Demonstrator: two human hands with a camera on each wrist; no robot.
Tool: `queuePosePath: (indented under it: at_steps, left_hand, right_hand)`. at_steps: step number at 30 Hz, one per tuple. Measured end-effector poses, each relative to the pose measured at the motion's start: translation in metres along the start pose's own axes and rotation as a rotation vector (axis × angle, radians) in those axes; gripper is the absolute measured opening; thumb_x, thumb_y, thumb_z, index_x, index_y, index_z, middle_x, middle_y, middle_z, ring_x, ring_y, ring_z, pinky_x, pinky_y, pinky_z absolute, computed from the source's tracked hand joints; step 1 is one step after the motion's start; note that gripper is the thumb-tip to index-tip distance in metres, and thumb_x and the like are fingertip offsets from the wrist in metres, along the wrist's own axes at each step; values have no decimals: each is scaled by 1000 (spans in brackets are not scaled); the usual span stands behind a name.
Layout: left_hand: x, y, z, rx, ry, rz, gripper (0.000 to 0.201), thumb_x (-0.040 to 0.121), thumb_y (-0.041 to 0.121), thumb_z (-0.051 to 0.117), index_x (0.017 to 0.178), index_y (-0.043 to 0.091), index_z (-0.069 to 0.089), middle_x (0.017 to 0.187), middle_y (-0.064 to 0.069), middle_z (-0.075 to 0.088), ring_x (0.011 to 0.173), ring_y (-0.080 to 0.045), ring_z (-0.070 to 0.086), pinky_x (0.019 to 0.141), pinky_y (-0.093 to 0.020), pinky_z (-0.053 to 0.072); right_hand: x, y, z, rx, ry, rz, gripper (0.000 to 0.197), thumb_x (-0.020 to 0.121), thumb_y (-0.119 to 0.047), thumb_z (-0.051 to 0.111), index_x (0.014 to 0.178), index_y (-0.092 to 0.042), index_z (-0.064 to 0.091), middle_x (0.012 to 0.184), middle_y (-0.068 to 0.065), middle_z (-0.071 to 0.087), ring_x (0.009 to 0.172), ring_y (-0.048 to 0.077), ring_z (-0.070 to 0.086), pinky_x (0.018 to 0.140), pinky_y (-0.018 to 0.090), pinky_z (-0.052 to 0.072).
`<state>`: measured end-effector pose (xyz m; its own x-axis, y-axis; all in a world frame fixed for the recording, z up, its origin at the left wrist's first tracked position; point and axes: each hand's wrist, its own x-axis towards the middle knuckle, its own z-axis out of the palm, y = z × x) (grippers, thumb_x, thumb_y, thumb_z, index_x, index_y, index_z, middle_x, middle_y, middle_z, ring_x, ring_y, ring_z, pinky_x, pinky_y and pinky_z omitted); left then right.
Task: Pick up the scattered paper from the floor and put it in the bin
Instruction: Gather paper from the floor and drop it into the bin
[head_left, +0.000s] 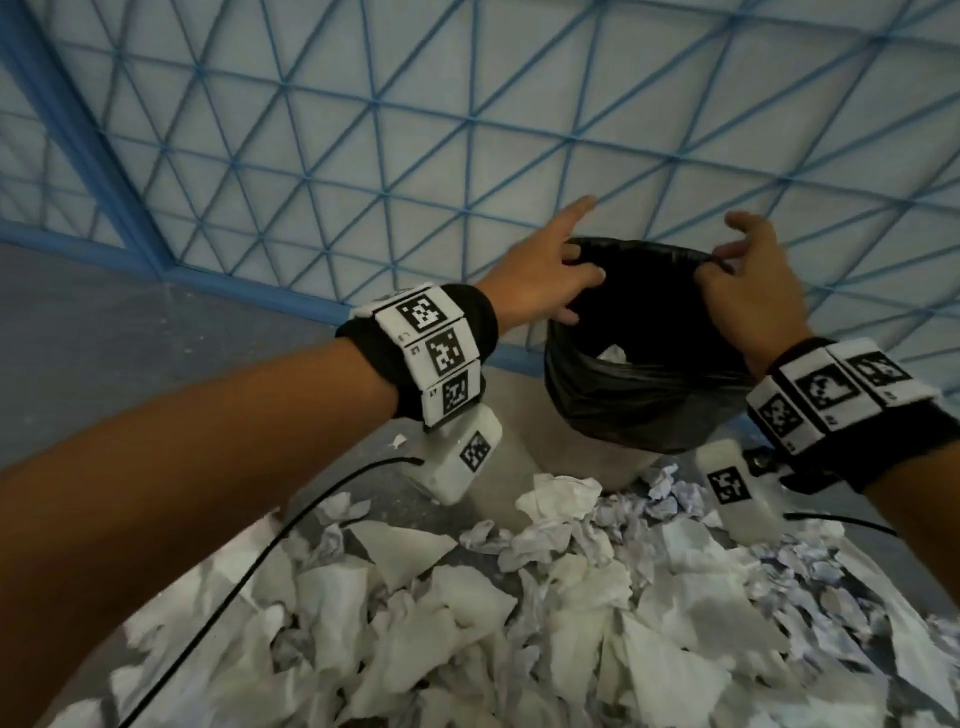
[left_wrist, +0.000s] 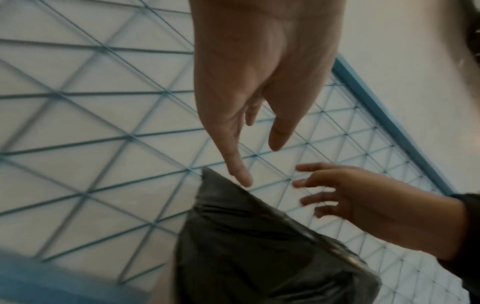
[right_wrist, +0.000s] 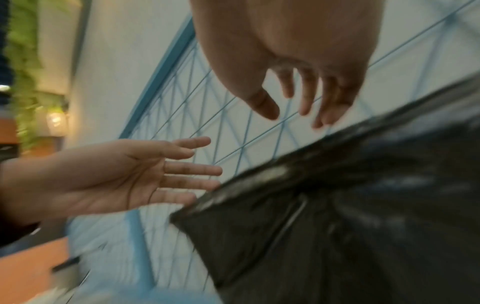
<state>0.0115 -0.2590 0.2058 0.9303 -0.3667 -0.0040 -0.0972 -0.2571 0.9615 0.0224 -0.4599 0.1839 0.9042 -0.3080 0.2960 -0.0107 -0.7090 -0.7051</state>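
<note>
The bin is a grey tub lined with a black bag, and it stands against the wall. A bit of white paper shows inside it. Crumpled and torn white paper covers the floor in front of it. My left hand hovers at the bag's left rim with fingers spread and nothing in it. My right hand is at the right rim, fingers loosely spread and empty. The wrist views show both hands open above the bag.
A white partition with a blue lattice and a blue frame rises right behind the bin. Bare grey floor lies to the left. Black cables hang from my wrist cameras over the paper pile.
</note>
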Motion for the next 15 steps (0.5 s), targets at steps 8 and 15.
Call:
queuePosePath:
  at_steps: [8, 15]
  left_hand:
    - [-91, -130, -139, 759, -74, -408, 33, 93, 15, 52, 126, 14, 57, 135, -10, 56, 124, -25, 52, 95, -29, 42]
    - [-186, -229, -170, 859, -409, -844, 92, 86, 50, 55, 150, 27, -6, 160, -3, -10, 147, -33, -13, 121, -48, 9]
  right_hand:
    - [-126, -48, 99, -125, -541, -681, 22, 83, -12, 46, 97, -9, 62, 93, 9, 56, 91, 18, 46, 76, 19, 27]
    - [-191, -16, 210, -427, -1079, -321, 54, 91, -38, 47, 140, -23, 31, 148, 5, 31, 136, 30, 28, 112, 41, 28]
